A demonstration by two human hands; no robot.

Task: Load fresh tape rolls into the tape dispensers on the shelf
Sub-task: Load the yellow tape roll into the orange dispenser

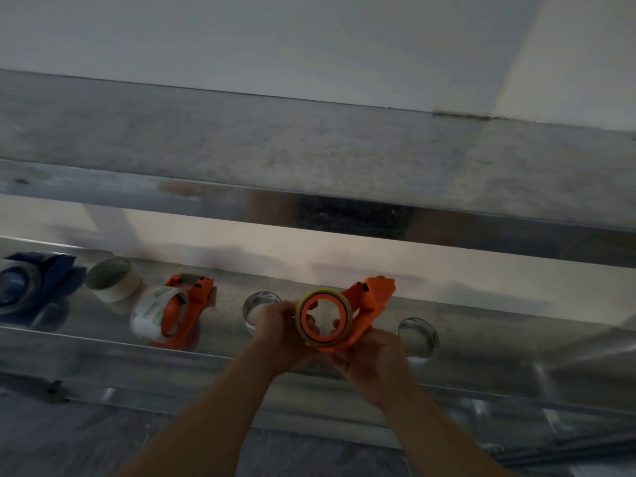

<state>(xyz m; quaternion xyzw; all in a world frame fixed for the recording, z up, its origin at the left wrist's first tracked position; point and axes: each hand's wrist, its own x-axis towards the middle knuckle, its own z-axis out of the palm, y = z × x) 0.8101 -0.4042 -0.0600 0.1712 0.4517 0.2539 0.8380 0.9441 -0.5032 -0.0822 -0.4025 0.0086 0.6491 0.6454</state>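
Two grips, left hand (280, 330) and right hand (370, 364), around orange dispenser (361, 316) above shelf edge (103, 342).

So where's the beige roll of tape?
In the head view the beige tape roll sits on the metal shelf at the far left, between the blue dispenser and the loaded orange dispenser.

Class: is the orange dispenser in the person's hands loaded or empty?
Loaded: a yellowish tape roll sits round the hub of the held orange dispenser.

The metal shelf (103, 342) carries a blue dispenser (38, 284), beige roll (113, 278), loaded orange dispenser (179, 309) and two clear rolls (418, 337).
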